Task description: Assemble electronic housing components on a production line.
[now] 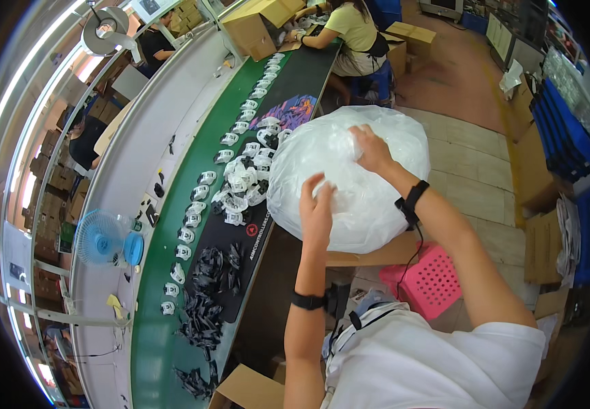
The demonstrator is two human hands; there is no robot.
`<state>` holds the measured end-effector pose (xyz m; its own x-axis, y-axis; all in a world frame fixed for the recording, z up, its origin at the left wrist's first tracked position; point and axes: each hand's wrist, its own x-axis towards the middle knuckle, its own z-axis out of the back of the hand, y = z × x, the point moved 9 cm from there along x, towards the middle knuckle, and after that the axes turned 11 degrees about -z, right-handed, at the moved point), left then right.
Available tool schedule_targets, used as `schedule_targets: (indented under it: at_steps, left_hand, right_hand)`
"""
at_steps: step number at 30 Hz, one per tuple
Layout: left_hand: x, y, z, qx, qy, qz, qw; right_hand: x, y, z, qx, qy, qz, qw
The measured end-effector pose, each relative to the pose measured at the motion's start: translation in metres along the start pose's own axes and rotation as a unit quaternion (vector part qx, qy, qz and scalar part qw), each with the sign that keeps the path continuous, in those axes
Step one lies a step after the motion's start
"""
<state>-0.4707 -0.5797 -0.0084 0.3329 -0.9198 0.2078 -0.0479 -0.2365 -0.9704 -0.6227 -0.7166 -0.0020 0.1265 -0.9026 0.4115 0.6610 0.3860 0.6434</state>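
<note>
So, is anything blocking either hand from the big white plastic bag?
Nothing visible does. The left hand and right hand are both right over the white plastic bag, with no other object between; actual contact is hard to tell.

The green work surface (150,300) supports a dark mat (242,276) (printed in places) and, along its left, a row of white-and-black parts (207,178). The mat carries a heap of similar parts (240,177); black pieces (203,300) overlie both.

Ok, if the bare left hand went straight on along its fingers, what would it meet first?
Most likely the big, rounded, translucent white plastic bag: the left hand points at it; any remaining gap is hard to judge.
</note>
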Motion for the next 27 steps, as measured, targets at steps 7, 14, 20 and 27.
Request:
schedule_targets:
  at_steps: [7,14,20,27]
  left_hand:
    - [0.019,0.066,0.048,0.132,-0.092,0.072,0.984]
    - [0.025,0.096,-0.006,0.388,0.04,-0.082,0.917]
    - [0.007,0.043,-0.04,0.307,0.17,-0.103,0.931]
    - [-0.065,-0.046,0.036,0.2,0.157,-0.09,0.963]
  right_hand:
    - [-0.049,-0.047,-0.17,-0.23,0.209,-0.085,0.947]
    - [-0.083,-0.157,-0.235,-0.246,0.344,-0.105,0.9]
    - [-0.037,-0.128,-0.173,-0.248,0.467,-0.134,0.838]
    - [-0.011,-0.03,-0.083,-0.168,0.454,-0.113,0.868]
